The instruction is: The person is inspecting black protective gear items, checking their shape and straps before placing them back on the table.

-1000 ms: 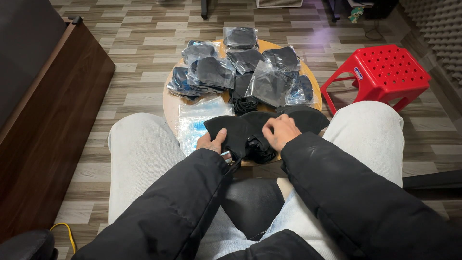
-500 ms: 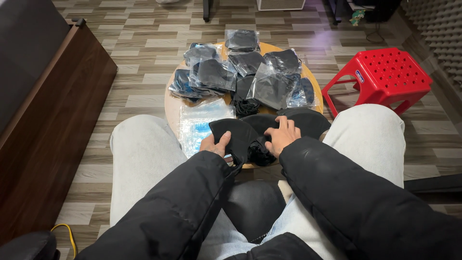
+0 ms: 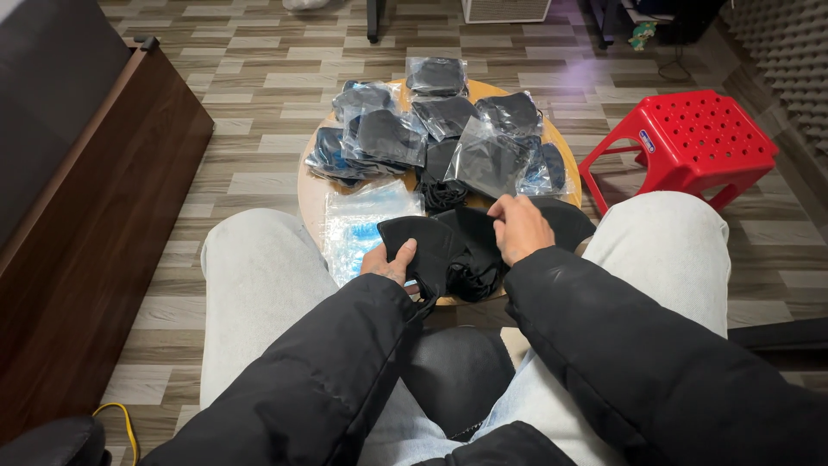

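My left hand (image 3: 390, 261) grips the near edge of a black face mask (image 3: 427, 246) at the front of a small round wooden table (image 3: 309, 192). My right hand (image 3: 517, 228) pinches the same black mask pile from the right, fingers curled on the fabric. More loose black masks (image 3: 561, 220) lie under and beside my right hand. Several masks sealed in clear plastic bags (image 3: 388, 138) are heaped on the far half of the table. A stack of empty clear bags (image 3: 358, 220) lies just left of my left hand.
A red plastic stool (image 3: 686, 142) stands to the right of the table. A dark wooden cabinet (image 3: 86, 216) runs along the left. My knees in light trousers flank the table's near edge. A yellow cable (image 3: 121, 414) lies at the lower left.
My right hand has shifted up and to the right along the mask, spreading it. My left hand keeps its hold at the near edge.
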